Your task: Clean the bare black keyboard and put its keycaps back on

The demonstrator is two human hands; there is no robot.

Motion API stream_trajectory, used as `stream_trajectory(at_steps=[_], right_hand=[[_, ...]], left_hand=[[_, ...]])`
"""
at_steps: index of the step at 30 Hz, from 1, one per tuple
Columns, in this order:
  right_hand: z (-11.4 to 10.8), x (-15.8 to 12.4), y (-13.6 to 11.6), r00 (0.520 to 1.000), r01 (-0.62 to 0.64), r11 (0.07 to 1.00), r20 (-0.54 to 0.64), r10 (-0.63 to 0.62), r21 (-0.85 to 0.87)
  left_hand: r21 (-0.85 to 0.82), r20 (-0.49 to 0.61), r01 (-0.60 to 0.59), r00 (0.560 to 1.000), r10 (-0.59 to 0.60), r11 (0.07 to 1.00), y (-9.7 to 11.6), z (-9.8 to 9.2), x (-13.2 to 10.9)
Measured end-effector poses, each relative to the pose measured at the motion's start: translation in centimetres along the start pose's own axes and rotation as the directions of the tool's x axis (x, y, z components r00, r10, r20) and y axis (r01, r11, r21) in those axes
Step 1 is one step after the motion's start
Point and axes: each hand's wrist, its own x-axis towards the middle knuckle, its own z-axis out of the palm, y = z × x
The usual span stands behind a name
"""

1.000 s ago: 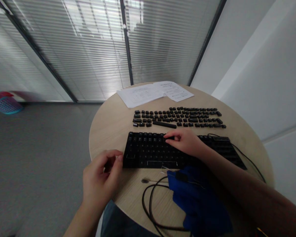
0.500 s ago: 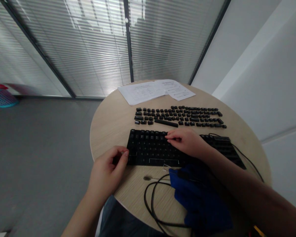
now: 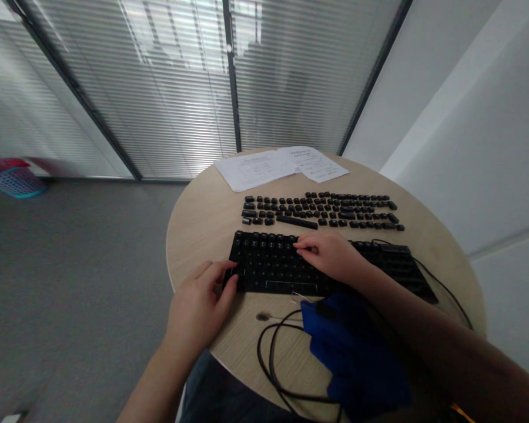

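Note:
A black keyboard [image 3: 286, 264] lies on the round wooden table; caps sit in its upper rows, while its lower part shows bare switches. My left hand [image 3: 203, 299] grips the keyboard's left edge, thumb and forefinger slightly apart on it. Over the upper rows, my right hand [image 3: 324, 249] is closed in a pinch at the end of the capped row, on what looks like a small black keycap, mostly hidden by the fingertips. Beyond the keyboard, loose keycaps [image 3: 344, 216] lie in rows, with a long space bar [image 3: 297, 222] among them.
Printed papers [image 3: 260, 169] lie at the table's far side. In front of the keyboard are a small brush [image 3: 263, 316], a looped black cable [image 3: 272, 358], a bent wire tool [image 3: 296, 296] and a blue cloth-like item [image 3: 352, 352]. A basket [image 3: 17, 179] stands on the floor at left.
The thumb and forefinger of my left hand have parted and reach a little further onto the keyboard's left edge. My right hand stays pinched at nearly the same spot. The view has shifted slightly.

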Motion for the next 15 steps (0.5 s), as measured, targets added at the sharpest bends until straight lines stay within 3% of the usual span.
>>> stream_trajectory(at_steps=[4,7,11,15], right_hand=[[0.0,0.2,-0.2,0.998,0.014,0.999,0.059,-0.012,-0.049],[0.0,0.1,-0.2,0.999,0.018,0.999,0.039,-0.017,-0.03],[-1.5,-0.5,0.2,0.983,0.02,0.998,-0.185,-0.008,0.065],[-4.0,-1.1,1.1,0.905,-0.049,0.998,-0.422,0.061,0.04]], left_hand=[[0.102,-0.029,-0.095,0.995,0.099,0.99,-0.4,0.2,0.0],[0.112,-0.038,-0.112,0.992,0.117,0.987,-0.7,0.3,0.0],[0.096,-0.032,-0.103,0.994,0.106,0.99,-0.9,0.3,0.0],[0.077,0.007,-0.086,0.996,0.086,0.993,-0.9,0.3,0.0]])
